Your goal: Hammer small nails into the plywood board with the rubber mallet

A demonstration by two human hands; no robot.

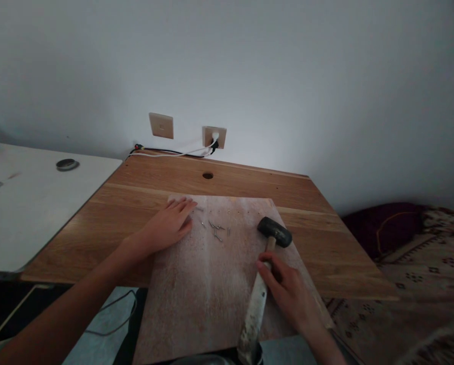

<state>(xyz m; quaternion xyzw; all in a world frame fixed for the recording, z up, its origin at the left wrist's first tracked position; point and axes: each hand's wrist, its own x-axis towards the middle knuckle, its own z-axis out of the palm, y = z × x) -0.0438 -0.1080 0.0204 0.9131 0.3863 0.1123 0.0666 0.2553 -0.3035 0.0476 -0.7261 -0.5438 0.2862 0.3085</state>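
My left hand [175,222] lies across the upper left part of a worn wooden board [196,294], fingers stretched out. Close to its fingertips is a small metal screw or nail [199,208]; whether they touch it I cannot tell. Several more loose screws or nails [217,228] lie scattered right of that hand. My right hand [283,284] is closed around the pale, worn handle of a rubber mallet [274,231], near its black head. The mallet is over the board's right side, handle towards me. A row of small dots [229,211] runs along the board's far edge.
Beneath the board is a wooden desk [325,253] with a round cable hole [207,175]. Behind it, cables run to a wall socket [214,137]. A white table [29,203] with a round tin-like object [67,165] adjoins on the left. Patterned bedding [420,274] lies at right.
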